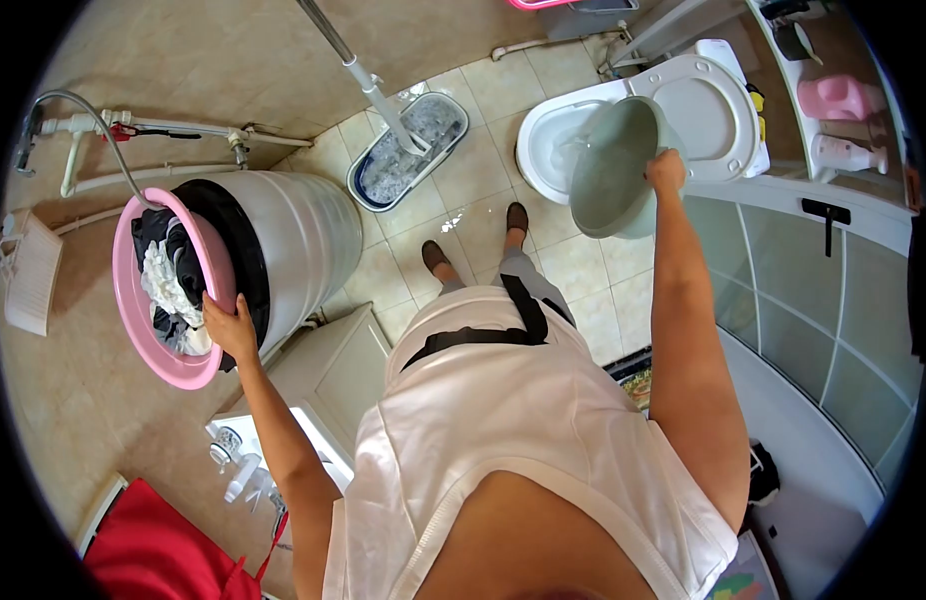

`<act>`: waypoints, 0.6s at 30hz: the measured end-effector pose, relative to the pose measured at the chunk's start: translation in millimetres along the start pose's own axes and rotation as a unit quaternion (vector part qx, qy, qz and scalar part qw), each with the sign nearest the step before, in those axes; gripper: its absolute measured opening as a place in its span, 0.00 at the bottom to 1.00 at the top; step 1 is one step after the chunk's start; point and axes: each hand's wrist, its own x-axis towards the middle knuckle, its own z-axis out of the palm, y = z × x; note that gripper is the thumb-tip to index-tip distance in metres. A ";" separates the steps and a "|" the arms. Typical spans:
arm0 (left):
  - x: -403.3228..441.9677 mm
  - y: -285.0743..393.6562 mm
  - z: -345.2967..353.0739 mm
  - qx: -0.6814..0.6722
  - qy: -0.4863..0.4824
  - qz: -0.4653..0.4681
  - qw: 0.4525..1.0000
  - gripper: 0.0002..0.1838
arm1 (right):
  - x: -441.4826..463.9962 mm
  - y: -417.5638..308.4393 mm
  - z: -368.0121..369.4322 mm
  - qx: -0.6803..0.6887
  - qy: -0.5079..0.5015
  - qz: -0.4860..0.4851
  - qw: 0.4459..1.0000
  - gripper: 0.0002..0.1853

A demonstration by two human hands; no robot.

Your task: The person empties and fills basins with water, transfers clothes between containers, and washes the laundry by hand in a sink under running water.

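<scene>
My right hand [666, 172] grips the rim of a grey-green basin [615, 175], which is tilted over the open toilet [553, 135]. At the left, my left hand [230, 328] holds the near rim of a pink basin [151, 355]. Dark and white clothes [171, 275] lie in a heap inside it. That basin rests on the black top of a large pale barrel [308, 225], and a thin hose hangs down to its far rim.
A mop [388, 110] stands in a bucket [453, 140] of foamy water on the tiled floor. Pipes [173, 128] run along the left wall. A curved glass shower door [793, 250] and a shelf with a pink bottle [838, 98] are at the right. A white cabinet [333, 370] is beside my left arm.
</scene>
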 end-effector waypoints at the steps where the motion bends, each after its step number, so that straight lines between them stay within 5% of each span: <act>1: -0.1 0.8 -0.9 0.007 -0.001 0.004 1.000 0.36 | 5.2 1.2 -3.6 0.002 -0.022 0.001 1.000 0.18; 8: -0.4 3.3 0.2 0.048 -0.004 0.009 0.999 0.39 | 21.5 -6.6 6.3 -0.017 -0.081 -0.027 0.996 0.19; 18: 0.7 4.8 -2.5 0.045 -0.020 0.000 0.999 0.41 | -42.9 -34.0 6.1 -0.034 0.050 -0.118 0.991 0.14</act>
